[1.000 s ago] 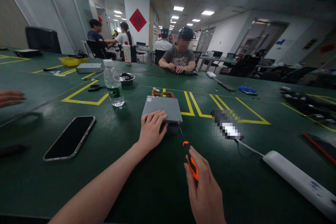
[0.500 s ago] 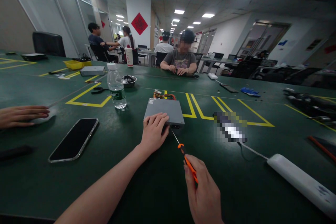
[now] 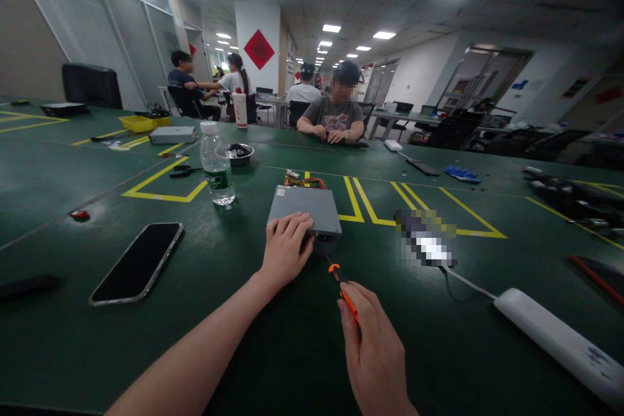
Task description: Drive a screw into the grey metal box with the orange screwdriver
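The left hand (image 3: 285, 250) lies palm down on the near end of the grey metal box (image 3: 307, 208). Its fingers are loosely spread over the lid and grip nothing. The box lies flat around the middle of the green worktop (image 3: 273, 351), just beside a yellow taped line, with a bunch of coloured wires (image 3: 303, 180) at its far end.

The right hand (image 3: 375, 351) is closed around the orange-handled screwdriver (image 3: 342, 287), fingers wrapped on the handle. The thin shaft points away toward the box's near face (whether the tip touches it I cannot tell; it is dark there).

Left of the box a water bottle (image 3: 217, 166) stands upright, and nearer the left edge a dark phone (image 3: 138, 261) lies face up. Toward the right edge lies a white power strip (image 3: 556, 338), its cable running to a blurred-out object. At the far edge a person (image 3: 334, 116) sits with both hands on the worktop.
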Tool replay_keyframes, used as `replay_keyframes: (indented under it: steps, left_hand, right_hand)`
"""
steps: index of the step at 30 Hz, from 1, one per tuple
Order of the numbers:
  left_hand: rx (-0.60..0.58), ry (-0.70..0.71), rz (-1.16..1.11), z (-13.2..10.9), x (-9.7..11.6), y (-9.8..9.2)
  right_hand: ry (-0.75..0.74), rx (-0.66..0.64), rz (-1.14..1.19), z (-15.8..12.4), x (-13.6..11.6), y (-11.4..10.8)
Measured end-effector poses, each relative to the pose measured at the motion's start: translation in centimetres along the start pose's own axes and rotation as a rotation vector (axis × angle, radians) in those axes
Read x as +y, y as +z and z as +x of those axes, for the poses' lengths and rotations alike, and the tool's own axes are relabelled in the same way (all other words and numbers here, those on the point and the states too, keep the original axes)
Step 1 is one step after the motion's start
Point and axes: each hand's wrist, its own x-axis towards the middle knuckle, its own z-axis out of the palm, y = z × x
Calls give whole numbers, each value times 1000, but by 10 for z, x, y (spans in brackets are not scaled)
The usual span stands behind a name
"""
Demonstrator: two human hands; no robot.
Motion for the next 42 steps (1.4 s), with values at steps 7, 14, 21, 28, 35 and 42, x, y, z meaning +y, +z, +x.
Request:
replay_keyframes:
  steps: [7,14,21,28,35,42]
  left_hand:
    - [19,1,9,-1,-1,3]
    - [5,22,8,-1,-2,0]
    - [9,22,13,-1,-1,0]
    - [20,12,18,0,-2,5]
    - [13,-4,20,2,0,6]
    - [12,-13,32,2,2,5]
  right_hand:
    - [-229,-54,-37,17,-1,-5]
    - [-463,-365,23,26,10,-16]
    - [-843,-533,55,30,43,-13]
    - [-716,-474,236,15,59,8]
    - [-702,-254,311,22,54,3]
    - [-620,-292,323,18,61,1]
